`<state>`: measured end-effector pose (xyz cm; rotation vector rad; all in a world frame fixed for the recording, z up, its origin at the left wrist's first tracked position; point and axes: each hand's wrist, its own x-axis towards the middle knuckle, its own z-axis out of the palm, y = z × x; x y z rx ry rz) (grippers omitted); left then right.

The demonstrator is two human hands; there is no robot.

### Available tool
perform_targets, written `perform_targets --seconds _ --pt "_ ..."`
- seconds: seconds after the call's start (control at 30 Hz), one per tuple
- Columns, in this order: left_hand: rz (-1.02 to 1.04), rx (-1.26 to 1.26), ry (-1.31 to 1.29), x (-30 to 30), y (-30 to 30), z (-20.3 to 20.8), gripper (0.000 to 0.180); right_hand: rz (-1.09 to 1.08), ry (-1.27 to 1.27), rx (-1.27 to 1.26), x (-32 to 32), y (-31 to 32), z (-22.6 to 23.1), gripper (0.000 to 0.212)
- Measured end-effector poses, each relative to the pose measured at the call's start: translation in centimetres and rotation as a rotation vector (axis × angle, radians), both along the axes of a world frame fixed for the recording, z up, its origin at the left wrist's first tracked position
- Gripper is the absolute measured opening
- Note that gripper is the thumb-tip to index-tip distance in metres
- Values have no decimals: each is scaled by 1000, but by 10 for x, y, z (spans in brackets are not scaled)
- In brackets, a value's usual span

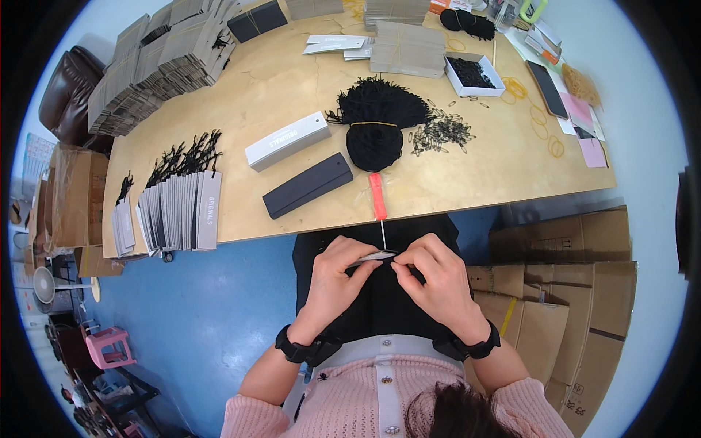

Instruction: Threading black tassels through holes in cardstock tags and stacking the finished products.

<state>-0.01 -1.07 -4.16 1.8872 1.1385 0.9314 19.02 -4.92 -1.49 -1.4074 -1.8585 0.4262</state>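
Note:
My left hand (340,264) pinches a thin grey hang tag (374,256), held nearly edge-on above my lap just off the table's front edge. At the tag's right end my right hand (432,271) is closed, thumb against forefinger, on something small and dark that I cannot make out. A metal rod reaches down to the tag from a red-wrapped handle (377,196) fixed at the table edge. Beyond it lies a banded bundle of black cords (374,146), with loose black safety pins (442,132) beside it. White tags (288,141) and black tags (307,185) lie stacked to its left.
Strung tags (179,209) fan out at the table's left front. Tall banded stacks of grey tags (164,66) stand behind them. A white box of black pins (475,75), rubber bands (515,89) and a phone (547,89) lie at right. Cardboard boxes (577,237) lean beneath the table's right side.

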Motion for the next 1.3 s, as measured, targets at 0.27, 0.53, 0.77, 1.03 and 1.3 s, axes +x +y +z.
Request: perform_targets --seconds 0.27,0.53,0.77,1.03,1.3 --pt "-90 -244 -135 -2 4 -6 19 12 73 -30 2 -1 3 14" --pt "-85 -434 -298 -1 15 -21 18 -10 89 -40 -1 5 -1 14" --pt "-225 -300 -190 -11 9 -11 20 -50 52 -171 6 -1 -11 14" --pt "-234 -191 -173 -19 -9 11 21 62 253 -376 -2 -13 12 18" --pt "-194 -519 -462 -34 -19 29 22 128 469 -231 4 -1 37 18"
